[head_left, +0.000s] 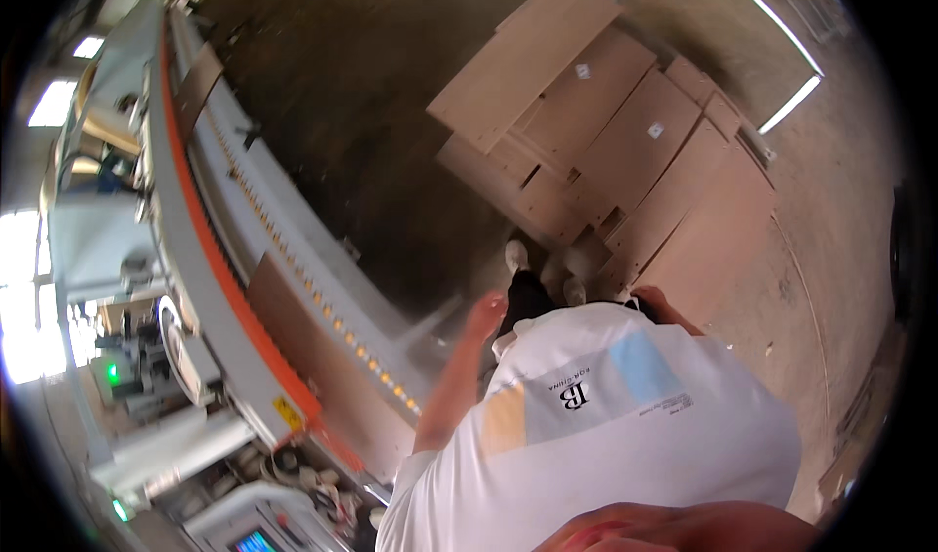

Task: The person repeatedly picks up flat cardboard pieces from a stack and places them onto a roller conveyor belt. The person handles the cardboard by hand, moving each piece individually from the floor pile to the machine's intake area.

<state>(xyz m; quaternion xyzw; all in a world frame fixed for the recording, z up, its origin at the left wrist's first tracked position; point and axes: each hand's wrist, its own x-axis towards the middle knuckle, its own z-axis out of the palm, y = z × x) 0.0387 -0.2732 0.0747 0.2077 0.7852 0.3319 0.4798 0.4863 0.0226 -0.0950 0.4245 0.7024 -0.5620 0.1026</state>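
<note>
My left hand (486, 314) is raised in front of my white shirt, above the bare floor, with nothing in it; it is blurred and its fingers look loosely apart. It hangs between the long machine (195, 230) and my shoes (516, 255). My right hand (652, 296) shows only partly past my shirt, right at the near edge of a large brown board (703, 239) in the stack. Its fingers are hidden, so I cannot see whether it grips that board.
A long grey machine with an orange stripe and a row of small rollers runs along the left. A brown panel (293, 332) lies on its track and another (198, 81) sits further along. Several brown boards (567, 93) are stacked on the concrete floor (371, 132).
</note>
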